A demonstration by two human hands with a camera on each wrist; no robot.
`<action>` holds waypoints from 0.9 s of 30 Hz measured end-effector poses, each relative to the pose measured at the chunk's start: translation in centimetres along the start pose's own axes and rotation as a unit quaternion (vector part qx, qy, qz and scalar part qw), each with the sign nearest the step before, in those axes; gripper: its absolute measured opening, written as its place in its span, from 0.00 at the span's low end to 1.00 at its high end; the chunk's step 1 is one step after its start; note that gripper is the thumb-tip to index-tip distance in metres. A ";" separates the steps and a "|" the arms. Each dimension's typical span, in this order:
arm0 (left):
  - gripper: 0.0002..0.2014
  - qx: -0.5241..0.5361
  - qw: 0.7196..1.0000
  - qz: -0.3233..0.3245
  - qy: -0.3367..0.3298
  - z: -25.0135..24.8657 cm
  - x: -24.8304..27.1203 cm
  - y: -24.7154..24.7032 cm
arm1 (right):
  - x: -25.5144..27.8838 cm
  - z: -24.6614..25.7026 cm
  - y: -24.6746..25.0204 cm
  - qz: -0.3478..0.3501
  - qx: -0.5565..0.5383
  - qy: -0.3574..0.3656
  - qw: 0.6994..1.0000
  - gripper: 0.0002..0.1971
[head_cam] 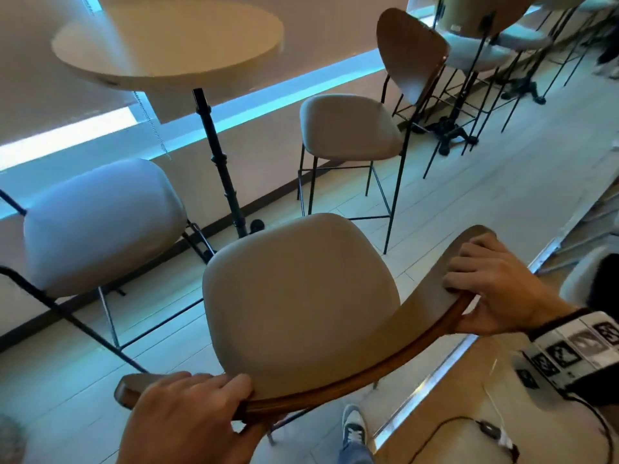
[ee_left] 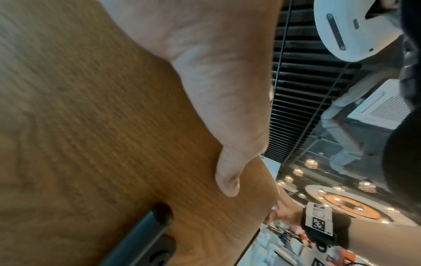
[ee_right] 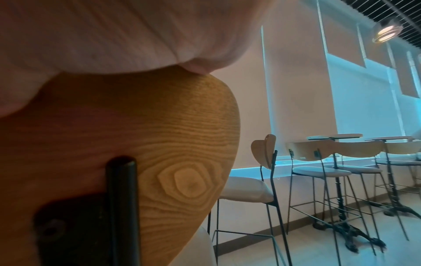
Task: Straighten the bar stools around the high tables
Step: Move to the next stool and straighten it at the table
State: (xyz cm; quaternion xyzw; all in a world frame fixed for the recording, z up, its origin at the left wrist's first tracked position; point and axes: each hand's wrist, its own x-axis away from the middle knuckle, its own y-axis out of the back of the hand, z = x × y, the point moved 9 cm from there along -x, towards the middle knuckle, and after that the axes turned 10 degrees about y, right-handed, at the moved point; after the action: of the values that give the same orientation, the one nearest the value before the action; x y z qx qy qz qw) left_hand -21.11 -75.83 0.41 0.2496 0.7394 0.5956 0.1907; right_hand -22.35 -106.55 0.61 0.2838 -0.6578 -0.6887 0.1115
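Held stool: the near bar stool (head_cam: 298, 296), beige padded seat, stands just short of the round high table (head_cam: 167, 41).
Backrest: curved wooden backrest (head_cam: 351, 386), black metal post fixed behind it.
Left hand (head_cam: 187, 416): fingers curled over the backrest's left end, thumb behind, gripping.
Right hand (head_cam: 492, 283): fingers wrapped over the right end, thumb underneath.
Other stools: left stool (head_cam: 100, 222) beside the table; far stool (head_cam: 351, 128) on its right.
Floor (head_cam: 485, 202): pale planks.
Room: drawn blinds over windows; more stools and tables far right.
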 end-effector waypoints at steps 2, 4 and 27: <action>0.20 -0.013 1.000 -0.012 0.012 -0.4 -1.0 -0.2 | -0.6 -1.5 0.0 -0.004 -0.004 0.011 1.000 0.24; 0.22 -0.017 0.999 -0.018 0.027 -0.6 -1.8 -0.6 | -1.3 -3.0 -0.1 -0.002 -0.007 0.020 1.000 0.26; 0.25 -0.072 0.985 -0.071 0.137 1.1 -9.9 0.4 | -10.2 -13.4 -3.2 0.003 -0.017 0.110 0.994 0.31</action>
State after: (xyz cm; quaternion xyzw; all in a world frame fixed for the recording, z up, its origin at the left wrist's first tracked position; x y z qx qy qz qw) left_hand -12.47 -80.80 0.38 0.0980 0.7299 0.6605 0.1466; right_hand -6.12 -112.10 0.39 0.3540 -0.6308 -0.6637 0.1903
